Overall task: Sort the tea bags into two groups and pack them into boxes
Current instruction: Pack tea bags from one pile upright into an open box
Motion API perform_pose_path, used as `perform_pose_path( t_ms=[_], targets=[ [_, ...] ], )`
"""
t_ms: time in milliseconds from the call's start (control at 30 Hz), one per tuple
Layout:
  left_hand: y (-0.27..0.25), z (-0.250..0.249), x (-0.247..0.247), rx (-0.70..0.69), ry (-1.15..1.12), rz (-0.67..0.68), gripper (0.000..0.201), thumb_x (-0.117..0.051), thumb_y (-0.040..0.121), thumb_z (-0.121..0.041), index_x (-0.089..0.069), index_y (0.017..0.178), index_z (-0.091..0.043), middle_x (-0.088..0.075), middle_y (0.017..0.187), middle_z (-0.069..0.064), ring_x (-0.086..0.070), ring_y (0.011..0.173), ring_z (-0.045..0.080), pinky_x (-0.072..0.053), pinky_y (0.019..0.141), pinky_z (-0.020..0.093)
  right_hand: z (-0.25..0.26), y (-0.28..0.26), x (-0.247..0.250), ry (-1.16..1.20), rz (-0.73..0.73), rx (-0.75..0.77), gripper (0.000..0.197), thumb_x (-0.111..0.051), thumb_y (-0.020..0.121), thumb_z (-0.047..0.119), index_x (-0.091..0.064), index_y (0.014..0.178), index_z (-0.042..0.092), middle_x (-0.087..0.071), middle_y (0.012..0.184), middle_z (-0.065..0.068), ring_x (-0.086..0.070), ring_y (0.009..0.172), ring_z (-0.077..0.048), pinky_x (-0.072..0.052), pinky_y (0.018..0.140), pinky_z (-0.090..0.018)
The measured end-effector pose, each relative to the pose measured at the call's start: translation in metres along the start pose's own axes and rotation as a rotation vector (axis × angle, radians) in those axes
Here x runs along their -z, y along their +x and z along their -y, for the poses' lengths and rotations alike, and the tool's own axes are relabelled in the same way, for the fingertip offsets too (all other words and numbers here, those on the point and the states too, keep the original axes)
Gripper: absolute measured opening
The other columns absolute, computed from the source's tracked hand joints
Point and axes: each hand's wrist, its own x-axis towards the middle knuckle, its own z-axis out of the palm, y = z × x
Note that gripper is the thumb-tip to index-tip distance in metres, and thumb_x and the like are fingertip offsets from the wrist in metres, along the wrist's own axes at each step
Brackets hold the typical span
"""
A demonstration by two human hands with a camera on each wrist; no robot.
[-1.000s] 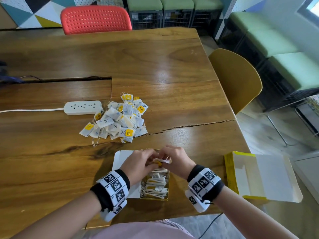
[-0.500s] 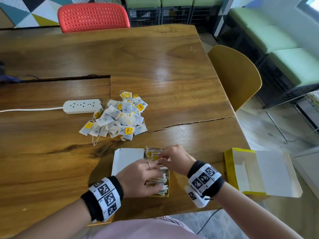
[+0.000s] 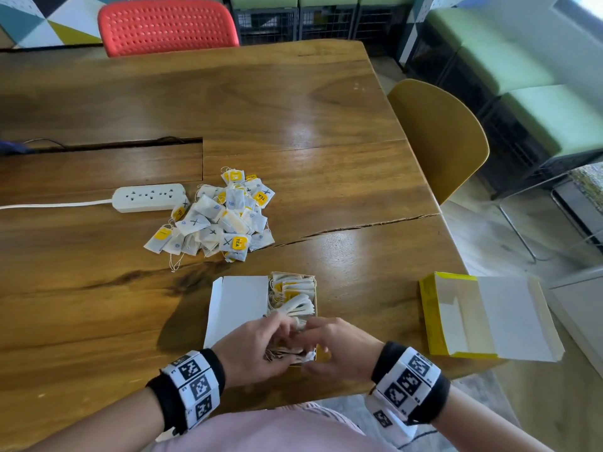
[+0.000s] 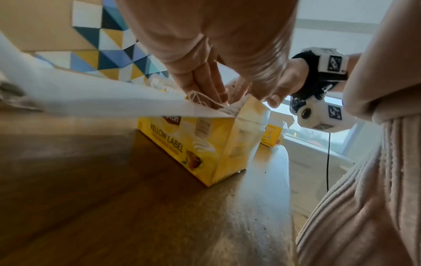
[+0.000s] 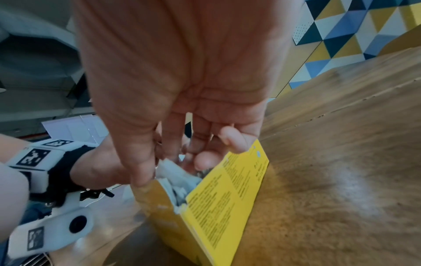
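Now | both hands moved to box's near end, lower centre | left hand, right hand tucking tea bags; grip unclear | loose pile still unsorted

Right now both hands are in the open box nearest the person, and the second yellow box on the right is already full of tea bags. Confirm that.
Not quite. The left hand and right hand are at the near box, but the second box holds no visible tea bags; the head view shows only its bare inside.
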Motion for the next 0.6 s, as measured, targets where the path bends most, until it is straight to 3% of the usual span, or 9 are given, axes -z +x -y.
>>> perform_pose_path(
  t_ms=[33, 100, 267, 400, 467, 600],
  targets=[
    [-0.001, 0.0, 0.0, 0.04, -0.057, -0.005, 0.045, -0.069, 0.081, -0.042, -0.035, 0.108, -0.053, -0.064, 0.112, -0.006, -0.063, 0.099, 0.001, -0.056, 0.078, 0.02, 0.001, 0.001, -0.001, -0.007, 0.006, 0.016, 0.032, -0.062, 0.087, 0.032, -0.064, 0.119, 0.025, -0.059, 0.107, 0.002, -0.051, 0.081, -0.004, -0.043, 0.071, -0.017],
    [-0.001, 0.0, 0.0, 0.088, -0.124, -0.022, 0.05, -0.073, 0.079, -0.042, -0.035, 0.11, -0.05, -0.061, 0.115, -0.008, -0.064, 0.1, -0.003, -0.057, 0.077, 0.02, 0.002, 0.003, -0.002, -0.02, 0.019, 0.028, 0.029, -0.059, 0.09, 0.031, -0.066, 0.117, 0.023, -0.059, 0.104, 0.0, -0.058, 0.083, -0.011, -0.047, 0.073, -0.022],
    [0.002, 0.0, 0.007, 0.101, -0.059, 0.035, 0.04, -0.073, 0.08, -0.04, -0.039, 0.102, -0.041, -0.06, 0.111, -0.01, -0.067, 0.091, 0.001, -0.056, 0.073, 0.016, -0.004, 0.005, 0.004, -0.06, 0.043, -0.005, 0.035, -0.062, 0.088, 0.04, -0.063, 0.114, 0.016, -0.059, 0.104, 0.001, -0.057, 0.084, -0.01, -0.046, 0.072, -0.02],
    [0.003, 0.007, 0.006, -0.07, 0.155, 0.022, 0.031, -0.062, 0.085, -0.05, -0.062, 0.099, -0.022, -0.07, 0.088, -0.007, -0.065, 0.075, 0.007, -0.054, 0.065, 0.018, -0.007, 0.004, 0.003, -0.081, 0.038, -0.012, 0.028, -0.058, 0.091, 0.034, -0.066, 0.111, 0.016, -0.059, 0.103, 0.001, -0.056, 0.081, -0.008, -0.041, 0.07, -0.016],
    [0.004, 0.01, 0.004, -0.122, 0.268, 0.026, 0.029, -0.056, 0.087, -0.051, -0.068, 0.095, -0.026, -0.072, 0.085, -0.008, -0.064, 0.074, 0.008, -0.054, 0.065, 0.022, -0.008, 0.005, 0.0, -0.083, 0.04, -0.023, 0.025, -0.057, 0.093, 0.031, -0.068, 0.109, 0.015, -0.06, 0.103, 0.0, -0.059, 0.084, -0.011, -0.039, 0.071, -0.015],
    [0.01, 0.008, 0.003, -0.213, 0.44, 0.018, 0.034, -0.046, 0.089, -0.051, -0.074, 0.089, -0.032, -0.072, 0.082, -0.013, -0.064, 0.076, 0.005, -0.05, 0.068, 0.019, -0.009, 0.008, -0.003, -0.097, 0.049, -0.063, 0.026, -0.052, 0.096, 0.03, -0.07, 0.108, 0.016, -0.06, 0.104, 0.0, -0.058, 0.087, -0.014, -0.043, 0.075, -0.023]
  ],
)
